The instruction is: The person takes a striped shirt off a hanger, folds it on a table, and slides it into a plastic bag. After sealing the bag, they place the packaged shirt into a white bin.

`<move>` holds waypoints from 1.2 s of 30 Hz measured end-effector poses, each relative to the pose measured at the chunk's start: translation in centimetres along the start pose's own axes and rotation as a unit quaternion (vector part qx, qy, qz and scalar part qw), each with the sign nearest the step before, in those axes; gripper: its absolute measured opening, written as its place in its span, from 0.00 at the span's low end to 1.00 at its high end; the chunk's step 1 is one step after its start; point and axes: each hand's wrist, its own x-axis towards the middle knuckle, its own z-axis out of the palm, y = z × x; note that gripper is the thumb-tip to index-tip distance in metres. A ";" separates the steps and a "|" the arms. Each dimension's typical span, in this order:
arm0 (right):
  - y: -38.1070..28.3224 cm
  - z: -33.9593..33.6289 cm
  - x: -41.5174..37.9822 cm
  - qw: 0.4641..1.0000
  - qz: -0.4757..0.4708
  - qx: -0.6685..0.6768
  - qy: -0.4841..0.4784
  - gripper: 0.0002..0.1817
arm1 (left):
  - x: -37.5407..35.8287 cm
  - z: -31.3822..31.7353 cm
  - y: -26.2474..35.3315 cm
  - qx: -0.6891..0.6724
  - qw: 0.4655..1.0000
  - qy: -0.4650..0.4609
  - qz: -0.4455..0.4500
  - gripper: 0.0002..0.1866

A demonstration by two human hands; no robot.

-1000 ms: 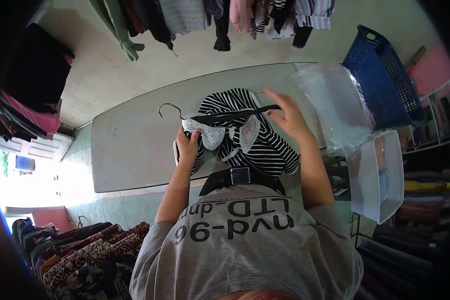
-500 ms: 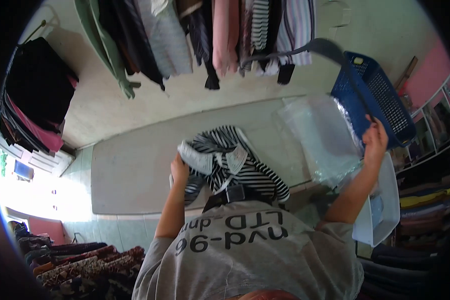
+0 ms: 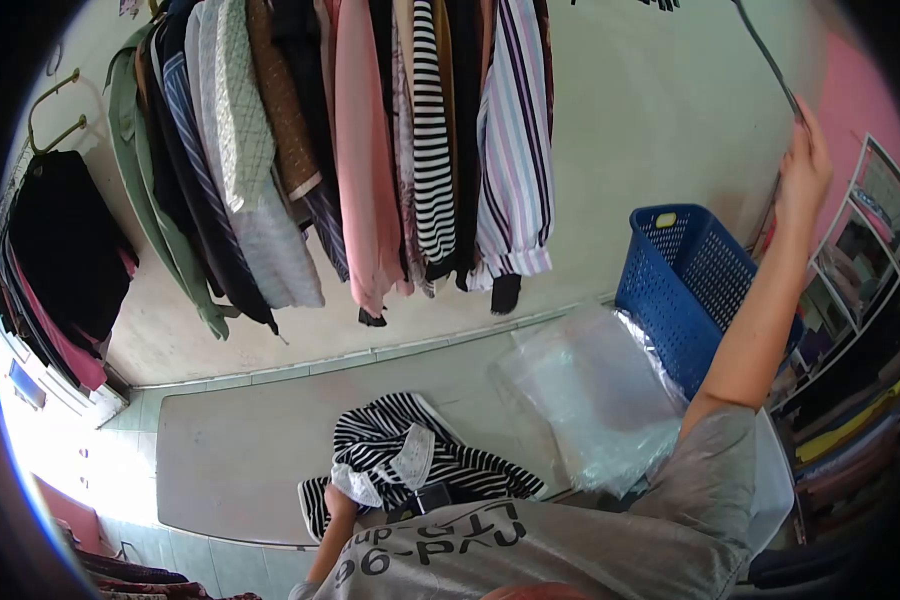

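A black-and-white striped garment (image 3: 400, 420) with a white lace collar (image 3: 413, 455) lies bunched on the table in front of me. My left hand (image 3: 338, 500) is closed on its collar edge, low at the left. Raised at the upper right, my right hand (image 3: 805, 165) grips one end of a thin dark clothes hanger (image 3: 767, 55). The hanger's far part is cut off by the top of the view.
Several garments (image 3: 360, 160) hang along the wall, with dark ones (image 3: 70, 240) at the left. On the table (image 3: 240, 430), clear plastic bags (image 3: 610, 390) lie beside a blue basket (image 3: 670, 290). A white bin (image 3: 773, 480) stands behind my right arm; shelves line the right.
My right hand has risen up and to the right, carrying the hanger from above the basket. My left hand stays on the striped garment. The view has tilted up toward the hanging clothes.
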 end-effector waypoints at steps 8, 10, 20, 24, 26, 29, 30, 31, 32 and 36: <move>7.3 15.8 12.4 0.967 -0.107 -0.225 -0.050 0.18 | -0.9 -1.6 2.7 -0.024 0.993 -0.029 -0.115 0.16; 7.9 20.1 14.4 0.971 -0.146 -0.190 -0.012 0.14 | -1.0 -1.3 2.5 0.022 0.997 -0.036 -0.062 0.16; 12.3 33.7 21.3 0.935 -0.137 -0.326 -0.023 0.14 | -1.8 -1.3 4.3 -0.006 0.991 -0.078 -0.113 0.18; 7.7 31.4 18.3 0.878 -0.069 -0.431 -0.193 0.14 | -1.2 -0.7 3.8 -0.048 0.989 -0.083 -0.113 0.20; 8.7 31.5 18.6 0.850 -0.062 -0.461 -0.246 0.14 | -1.2 -0.4 3.2 -0.102 0.984 -0.087 -0.113 0.20; 9.0 27.6 13.4 0.922 -0.086 -0.335 -0.174 0.19 | -1.8 -0.1 2.0 -0.257 0.949 -0.095 -0.157 0.21; 9.8 25.6 10.7 0.949 -0.130 -0.240 -0.157 0.19 | -2.1 0.0 1.9 -0.325 0.921 -0.103 -0.187 0.22; 10.1 23.4 8.0 0.963 -0.154 -0.152 -0.159 0.20 | -2.4 -0.2 1.9 -0.366 0.900 -0.107 -0.213 0.22; 10.2 20.8 5.1 0.968 -0.155 -0.075 -0.180 0.20 | -2.6 -0.7 2.3 -0.387 0.883 -0.117 -0.237 0.22; 9.4 12.7 -12.3 0.922 0.000 0.052 -0.383 0.21 | -2.5 -0.8 1.0 -0.034 0.995 -0.098 -0.005 0.32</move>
